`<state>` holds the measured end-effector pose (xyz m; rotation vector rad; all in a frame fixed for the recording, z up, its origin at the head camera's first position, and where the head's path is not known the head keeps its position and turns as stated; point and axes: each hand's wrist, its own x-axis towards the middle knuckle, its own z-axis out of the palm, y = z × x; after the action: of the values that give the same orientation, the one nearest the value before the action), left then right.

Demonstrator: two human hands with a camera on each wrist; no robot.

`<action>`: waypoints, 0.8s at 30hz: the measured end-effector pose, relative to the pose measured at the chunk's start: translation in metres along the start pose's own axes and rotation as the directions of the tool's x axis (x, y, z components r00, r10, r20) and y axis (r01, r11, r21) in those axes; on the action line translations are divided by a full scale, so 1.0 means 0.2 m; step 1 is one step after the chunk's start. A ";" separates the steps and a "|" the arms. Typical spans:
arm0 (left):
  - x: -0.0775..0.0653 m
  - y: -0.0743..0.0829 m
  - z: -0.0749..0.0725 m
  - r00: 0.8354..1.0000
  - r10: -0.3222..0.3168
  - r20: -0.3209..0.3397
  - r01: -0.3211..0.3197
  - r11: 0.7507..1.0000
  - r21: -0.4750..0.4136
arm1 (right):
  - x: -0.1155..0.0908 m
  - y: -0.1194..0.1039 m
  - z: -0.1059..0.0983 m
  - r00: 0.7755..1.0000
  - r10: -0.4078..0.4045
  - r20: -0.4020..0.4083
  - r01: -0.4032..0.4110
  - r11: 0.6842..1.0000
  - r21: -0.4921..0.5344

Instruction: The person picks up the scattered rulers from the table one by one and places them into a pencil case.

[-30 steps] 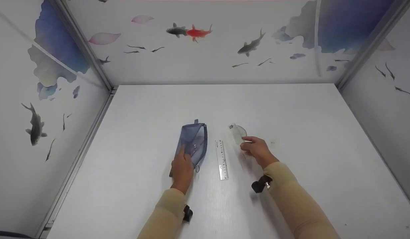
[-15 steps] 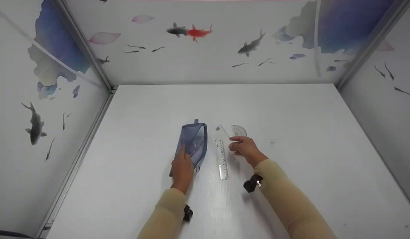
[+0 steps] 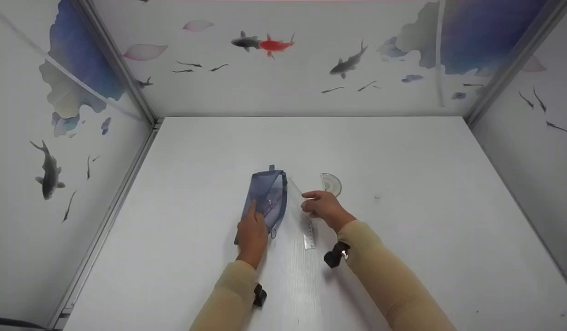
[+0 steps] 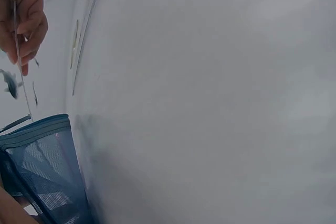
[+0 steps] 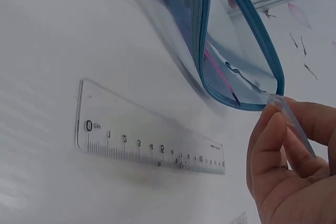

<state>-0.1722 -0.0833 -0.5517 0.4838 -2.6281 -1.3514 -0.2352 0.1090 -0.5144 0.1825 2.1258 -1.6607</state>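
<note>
With a pink item [image 5: 218, 72] already inside, the pouch [image 3: 265, 184] is gripped by the left hand [image 3: 252, 234], a clear strip [image 5: 295, 124] pinched at its mouth by the right hand [image 3: 327, 207], ruler [image 3: 309, 238] and protractor [image 3: 331, 182] left outside.

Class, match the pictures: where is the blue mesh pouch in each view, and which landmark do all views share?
Head: blue mesh pouch just left of centre.
Left wrist: pouch in the lower-left corner.
Right wrist: pouch at the top, mostly right of centre.
Shared landmark: the right hand.
</note>
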 end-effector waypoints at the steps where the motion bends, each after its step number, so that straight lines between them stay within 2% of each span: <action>1: 0.00 0.00 0.00 1.000 0.000 -0.001 0.000 1.000 -0.001 | 0.00 0.00 0.01 1.000 -0.004 0.007 0.004 1.000 0.004; 11: 0.01 0.00 0.00 1.000 -0.026 0.006 0.026 1.000 0.016 | 0.02 -0.03 0.10 0.999 0.037 0.011 -0.038 0.998 0.053; 24: 0.00 0.00 0.00 1.000 -0.007 -0.006 0.007 0.999 0.037 | 0.06 -0.07 0.22 0.996 0.082 -0.031 -0.077 0.987 0.139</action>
<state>-0.1729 -0.0830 -0.5513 0.5020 -2.6532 -1.3033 -0.2405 0.0625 -0.5155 0.3370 2.0030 -1.7698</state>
